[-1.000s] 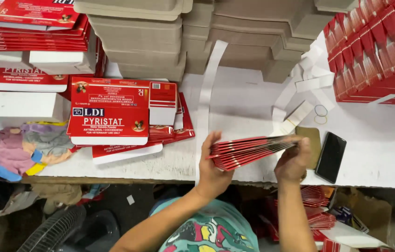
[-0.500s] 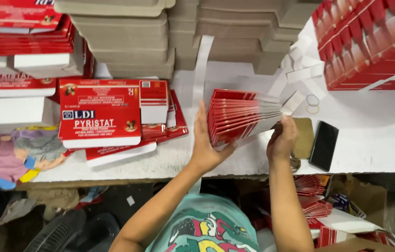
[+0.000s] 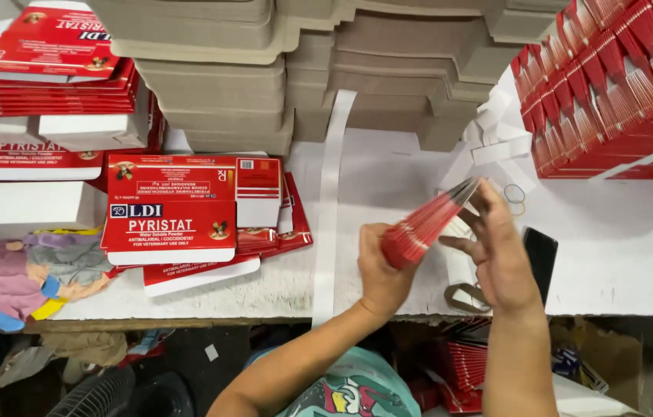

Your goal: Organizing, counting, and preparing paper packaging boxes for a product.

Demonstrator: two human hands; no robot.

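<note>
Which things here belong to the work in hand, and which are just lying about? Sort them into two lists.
In hand:
- bundle of flat red cartons, gripped by the left hand and steadied by the right hand
- piles of flat red cartons
- rows of red cartons

Lying about:
- black phone
- coloured rags
- rubber bands
- grey board stacks

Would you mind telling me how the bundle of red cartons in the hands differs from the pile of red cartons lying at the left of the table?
The bundle of red cartons is held tilted above the table, gripped by the left hand and steadied by the right hand; the pile of red cartons lies flat, untouched. The bundle shows only its edges, squared together; the pile shows printed faces and is loosely fanned. Both are flat, unfolded red and white cartons.
</note>
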